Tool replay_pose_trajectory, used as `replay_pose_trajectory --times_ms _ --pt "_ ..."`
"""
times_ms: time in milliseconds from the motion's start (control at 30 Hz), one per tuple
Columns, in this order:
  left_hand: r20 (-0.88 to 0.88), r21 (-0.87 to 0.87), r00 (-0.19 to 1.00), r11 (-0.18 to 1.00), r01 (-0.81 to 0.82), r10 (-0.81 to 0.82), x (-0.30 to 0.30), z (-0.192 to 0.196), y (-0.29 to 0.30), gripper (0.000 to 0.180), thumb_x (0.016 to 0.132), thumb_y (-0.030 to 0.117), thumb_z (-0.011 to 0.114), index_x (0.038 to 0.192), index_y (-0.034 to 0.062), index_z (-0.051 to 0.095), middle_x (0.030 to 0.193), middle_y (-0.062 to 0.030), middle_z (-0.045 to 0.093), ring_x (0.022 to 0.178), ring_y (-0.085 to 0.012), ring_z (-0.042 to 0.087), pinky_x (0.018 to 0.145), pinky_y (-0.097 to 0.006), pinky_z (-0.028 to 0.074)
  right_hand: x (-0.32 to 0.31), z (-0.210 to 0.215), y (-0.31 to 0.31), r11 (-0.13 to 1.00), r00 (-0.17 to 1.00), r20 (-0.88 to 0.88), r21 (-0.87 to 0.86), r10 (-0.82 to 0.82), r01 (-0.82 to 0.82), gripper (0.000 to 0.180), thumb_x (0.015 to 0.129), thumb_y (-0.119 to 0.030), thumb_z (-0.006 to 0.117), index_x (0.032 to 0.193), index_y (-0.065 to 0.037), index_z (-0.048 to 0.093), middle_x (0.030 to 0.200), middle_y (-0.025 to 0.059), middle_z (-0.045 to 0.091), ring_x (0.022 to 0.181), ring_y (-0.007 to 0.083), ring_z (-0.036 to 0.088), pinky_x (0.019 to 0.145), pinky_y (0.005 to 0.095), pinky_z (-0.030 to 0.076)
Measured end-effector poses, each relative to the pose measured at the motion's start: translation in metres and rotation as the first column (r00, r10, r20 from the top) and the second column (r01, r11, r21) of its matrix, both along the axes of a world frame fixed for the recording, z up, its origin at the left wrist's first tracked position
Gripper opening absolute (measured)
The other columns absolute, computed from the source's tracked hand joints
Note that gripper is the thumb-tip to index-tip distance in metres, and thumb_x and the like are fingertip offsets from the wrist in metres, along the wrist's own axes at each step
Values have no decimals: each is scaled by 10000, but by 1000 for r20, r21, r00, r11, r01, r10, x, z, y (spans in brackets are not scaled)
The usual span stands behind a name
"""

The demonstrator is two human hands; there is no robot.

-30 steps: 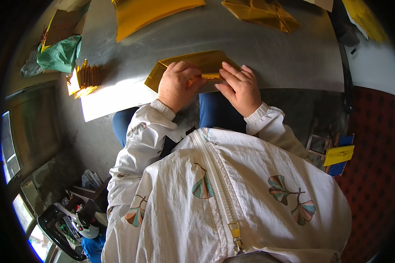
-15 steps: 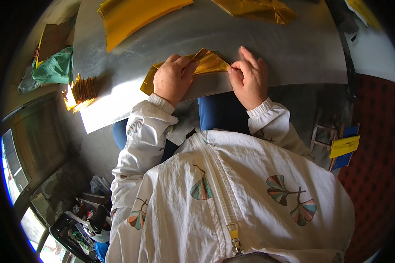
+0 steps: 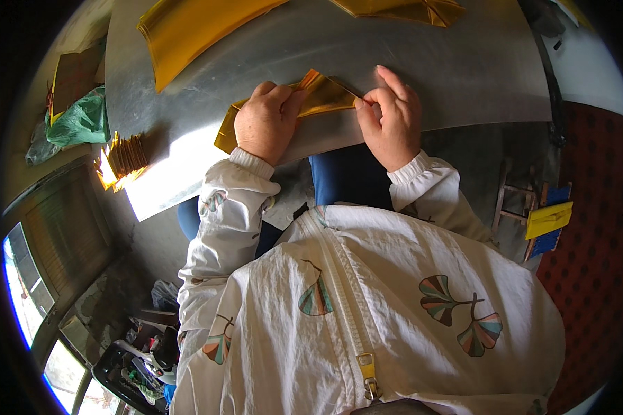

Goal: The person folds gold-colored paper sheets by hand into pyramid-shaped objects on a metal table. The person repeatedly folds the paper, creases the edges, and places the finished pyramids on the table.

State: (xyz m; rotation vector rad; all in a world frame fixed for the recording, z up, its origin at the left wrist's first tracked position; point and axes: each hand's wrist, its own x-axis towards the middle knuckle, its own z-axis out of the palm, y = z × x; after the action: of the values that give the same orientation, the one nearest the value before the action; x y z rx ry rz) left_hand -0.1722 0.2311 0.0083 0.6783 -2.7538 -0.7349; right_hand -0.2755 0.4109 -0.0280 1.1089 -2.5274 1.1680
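Note:
Between my hands is a partly folded sheet of gold foil paper (image 3: 325, 97), held over the near edge of the metal table. My left hand (image 3: 264, 124) is closed on its left part, thumb and fingers pinching near a raised, creased fold. The sheet's left end sticks out past the back of that hand. At the sheet's right tip, my right hand (image 3: 391, 121) pinches the corner between thumb and finger, while another finger points up and away. Part of the sheet is hidden behind my left hand.
A stack of gold sheets (image 3: 194, 34) lies at the table's far left, with folded gold paper (image 3: 408, 8) at the far edge. Folded gold pieces (image 3: 126, 160) stand at the left edge, near a green plastic bag (image 3: 79, 117). A wooden stool (image 3: 516, 200) stands on the right.
The fold beside my left hand stands up more, showing more of its creased end. Both hands keep their pinch. The whole view has shifted slightly.

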Motion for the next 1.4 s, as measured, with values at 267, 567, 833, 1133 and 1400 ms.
replay_pose_trajectory --times_ms 267,567,833,1133,1400 --pt "-102 -101 994 995 26 -37 -5 -6 -2 226 867 285 681 808 69 710 818 -73 615 660 -291 643 586 -374 526 2 0 -5 998 998 -22 22 -53 53 141 796 -157 698 800 -95 572 1255 145 580 997 294 603 977 501 370" --pt "-128 -129 991 992 10 -27 -9 -8 -2 211 859 280 695 820 73 716 853 -61 621 651 -279 647 581 -363 532 2 3 -9 997 997 -33 27 -74 75 138 807 -159 687 794 -90 567 1206 141 602 992 282 600 968 467 358" --pt "-77 115 994 990 85 -76 -2 4 -17 251 819 239 737 873 -4 714 897 -107 630 742 -264 669 635 -327 541 2 5 -10 994 995 -21 40 -98 99 133 818 -155 676 788 -85 568 1198 132 606 960 274 606 963 453 358" --pt "-148 109 972 974 201 -184 6 -2 -29 137 800 114 716 812 -22 702 904 -131 620 761 -280 634 680 -348 534 3 2 -10 992 993 -12 48 -115 115 128 818 -154 673 785 -82 572 1209 112 596 976 283 592 962 445 360" --pt "-152 -48 979 991 127 -133 2 -6 -20 127 800 124 700 778 -1 693 887 -136 617 777 -318 612 714 -394 518 2 2 -11 990 991 -13 45 -131 132 126 824 -165 670 783 -85 581 1200 106 601 984 272 593 948 440 361"
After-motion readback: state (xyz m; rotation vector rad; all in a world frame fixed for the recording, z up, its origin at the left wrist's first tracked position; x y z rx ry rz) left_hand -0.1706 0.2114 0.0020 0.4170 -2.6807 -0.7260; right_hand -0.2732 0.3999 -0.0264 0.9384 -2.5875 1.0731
